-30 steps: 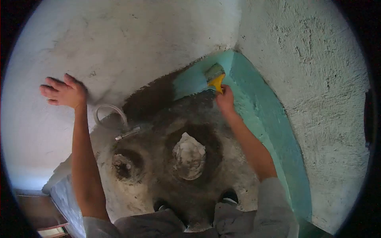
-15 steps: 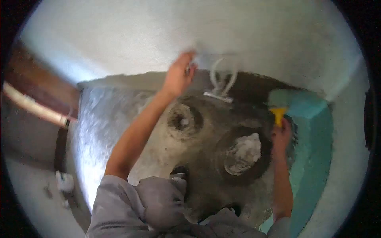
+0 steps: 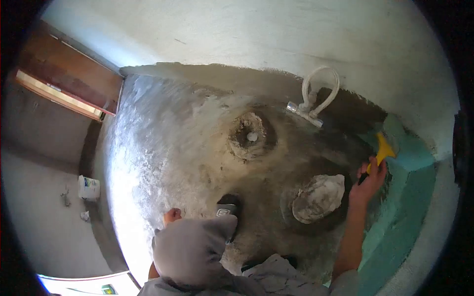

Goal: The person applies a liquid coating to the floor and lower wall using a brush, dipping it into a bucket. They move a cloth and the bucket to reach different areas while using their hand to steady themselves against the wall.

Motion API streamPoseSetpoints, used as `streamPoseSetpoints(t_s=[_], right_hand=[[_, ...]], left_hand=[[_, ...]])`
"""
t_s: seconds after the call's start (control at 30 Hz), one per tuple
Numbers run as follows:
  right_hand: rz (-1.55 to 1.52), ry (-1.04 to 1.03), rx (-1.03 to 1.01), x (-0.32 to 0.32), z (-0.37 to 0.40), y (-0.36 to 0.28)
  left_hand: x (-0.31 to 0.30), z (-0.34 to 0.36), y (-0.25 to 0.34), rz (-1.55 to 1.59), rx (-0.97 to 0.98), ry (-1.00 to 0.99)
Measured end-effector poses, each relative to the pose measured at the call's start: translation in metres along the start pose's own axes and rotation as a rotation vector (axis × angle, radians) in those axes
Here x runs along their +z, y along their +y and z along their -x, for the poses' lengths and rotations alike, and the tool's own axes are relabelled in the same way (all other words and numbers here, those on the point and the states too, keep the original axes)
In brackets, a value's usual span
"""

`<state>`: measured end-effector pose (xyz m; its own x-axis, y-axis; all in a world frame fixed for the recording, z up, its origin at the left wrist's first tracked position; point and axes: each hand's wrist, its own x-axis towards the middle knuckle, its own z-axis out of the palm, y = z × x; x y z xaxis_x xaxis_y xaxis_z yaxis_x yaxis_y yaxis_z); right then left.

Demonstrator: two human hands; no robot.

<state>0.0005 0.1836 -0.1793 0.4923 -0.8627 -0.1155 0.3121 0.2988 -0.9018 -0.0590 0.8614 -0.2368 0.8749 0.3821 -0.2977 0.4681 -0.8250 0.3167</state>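
Note:
My right hand [image 3: 370, 183] is wrapped round the handle of a yellow scraper [image 3: 385, 148] with a dark grip end. The scraper's wide blade end is over the teal-coated corner [image 3: 411, 150], beside the dark damp floor edge. My left hand [image 3: 172, 215] is low beside my knee, above the pale wet floor, with its fingers curled; what it holds, if anything, is too small to make out. A white hose loop on a metal fitting [image 3: 305, 114] stands out near the wall.
A round hole [image 3: 252, 135] with a rough rim is in the floor. A whitish plug [image 3: 318, 198] sits nearer the right arm. A white bucket [image 3: 89, 188] is at the left wall, with a brown door [image 3: 69, 74] at the upper left.
My left hand has dropped from near the wall down to beside my knee. The view has shifted, and the scraper is now tilted the other way in my right hand.

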Motion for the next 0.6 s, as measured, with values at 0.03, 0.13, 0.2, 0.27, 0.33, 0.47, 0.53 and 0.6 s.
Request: streamPoseSetpoints(t_s=[0.03, 0.13, 0.2, 0.27, 0.33, 0.47, 0.53, 0.6], right_hand=[[0.006, -0.037, -0.008, 0.000, -0.001, 0.001], [0.007, 0.056, 0.035, 0.001, 0.005, -0.007], [-0.011, 0.070, 0.050, -0.010, 0.008, -0.015], [0.001, 0.088, 0.035, -0.022, 0.008, -0.023], [0.052, 0.111, 0.011, -0.036, 0.017, -0.030], [0.241, 0.176, -0.071, -0.053, 0.028, -0.041], [0.260, 0.212, -0.052, -0.049, 0.036, -0.055], [0.231, 0.150, -0.040, -0.048, 0.053, -0.083]], left_hand=[[0.001, -0.013, 0.000, -0.035, 0.055, 0.104], [-0.026, -0.045, 0.087, -0.197, 0.298, 0.271], [-0.052, -0.085, 0.162, -0.234, 0.403, 0.213], [-0.065, -0.141, 0.228, -0.134, 0.776, 0.386], [-0.092, -0.157, 0.331, -0.028, 0.993, 0.411], [-0.123, -0.109, 0.506, 0.356, 1.378, 0.606], [-0.130, -0.074, 0.571, 0.538, 1.555, 0.696], [-0.145, -0.031, 0.627, 0.673, 1.781, 0.628]])
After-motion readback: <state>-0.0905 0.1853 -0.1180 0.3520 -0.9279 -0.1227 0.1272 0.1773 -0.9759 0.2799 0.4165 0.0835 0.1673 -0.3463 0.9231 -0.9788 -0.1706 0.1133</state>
